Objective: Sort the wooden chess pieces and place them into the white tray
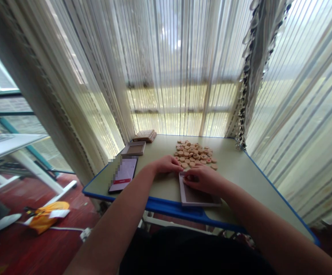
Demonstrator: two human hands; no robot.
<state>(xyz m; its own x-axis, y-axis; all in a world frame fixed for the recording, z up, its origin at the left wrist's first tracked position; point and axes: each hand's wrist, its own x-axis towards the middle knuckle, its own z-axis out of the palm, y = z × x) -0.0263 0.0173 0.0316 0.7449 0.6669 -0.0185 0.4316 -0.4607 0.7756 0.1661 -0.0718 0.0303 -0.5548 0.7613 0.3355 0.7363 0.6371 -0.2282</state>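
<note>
A heap of round wooden game pieces, some with markings on top, lies on the table in front of my hands. Between the heap and the near edge is a shallow open box with a pale rim and brown floor. My left hand is beside the heap's near left side, its fingers closed together by the box's far left corner. My right hand reaches over the box, fingers curled and closed inside that same corner. What either hand's fingertips hold, if anything, is too small and hidden to make out.
The pale table has a blue edge. At its left are a tablet or phone, another shallow box part and a folded board-like stack. Curtains hang behind. An orange bag is on the red floor.
</note>
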